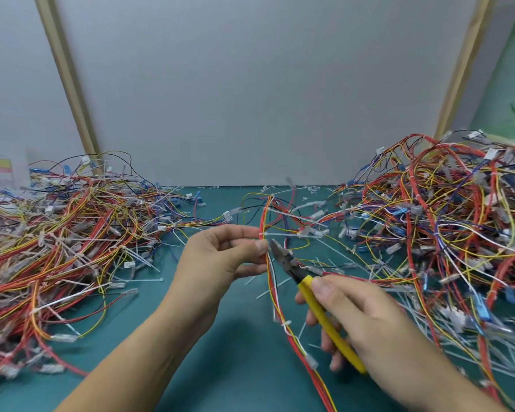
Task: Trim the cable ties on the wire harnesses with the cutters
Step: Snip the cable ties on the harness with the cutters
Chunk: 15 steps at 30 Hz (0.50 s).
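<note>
From the head view we take the held wire harness [270, 281] as our mark; it rises off the green mat [241, 337] in a loop of red, yellow, white and black wires, its lower end trailing towards the near edge. The left hand [217, 257] comes in from the harness's left; its thumb and forefinger are curled and pinch the bundle, the other fingers bent loosely behind. Right at that pinch a white cable tie [280, 234] girds the harness, and its long tail sticks out to the harness's right. The right hand [369, 316] lies to the right of the harness and nearer to us; its fingers are wrapped round the yellow handles of the cutters [306, 288], thumb pressed on top. The cutters' dark nose points up and left, ending just beside the harness and the left thumb, just under the tie's tail; we cannot tell whether the blades touch the tie. Far left of the harness sprawls one heap of harnesses [57, 233]; far right, a taller heap [443, 218]. White tie offcuts [272, 288] lie scattered on the mat around the harness, thickest to its right. Behind the harness stands a grey board [250, 99], with a wooden strip [69, 84] to the left.
</note>
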Tool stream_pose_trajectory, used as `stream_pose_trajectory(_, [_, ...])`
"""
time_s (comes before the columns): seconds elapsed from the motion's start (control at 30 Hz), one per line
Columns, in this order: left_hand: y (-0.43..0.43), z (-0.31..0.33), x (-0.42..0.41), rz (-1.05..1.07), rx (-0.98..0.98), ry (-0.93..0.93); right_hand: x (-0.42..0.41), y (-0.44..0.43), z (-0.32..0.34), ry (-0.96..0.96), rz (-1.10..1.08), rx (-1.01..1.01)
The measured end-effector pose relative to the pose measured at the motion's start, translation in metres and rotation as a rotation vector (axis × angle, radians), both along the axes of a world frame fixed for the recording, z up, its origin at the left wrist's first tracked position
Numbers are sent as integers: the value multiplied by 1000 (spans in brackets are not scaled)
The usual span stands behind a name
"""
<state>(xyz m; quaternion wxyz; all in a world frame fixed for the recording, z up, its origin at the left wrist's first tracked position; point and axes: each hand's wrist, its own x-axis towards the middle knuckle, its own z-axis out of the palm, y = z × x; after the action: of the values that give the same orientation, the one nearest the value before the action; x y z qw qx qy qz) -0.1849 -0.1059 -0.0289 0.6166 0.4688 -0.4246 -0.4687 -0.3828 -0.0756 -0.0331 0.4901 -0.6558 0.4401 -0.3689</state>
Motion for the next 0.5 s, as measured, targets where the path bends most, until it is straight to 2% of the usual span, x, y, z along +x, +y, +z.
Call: stream_pose_trajectory(0.5, [4, 1, -6, -60, -36, 14, 1, 0, 3, 32, -43, 28])
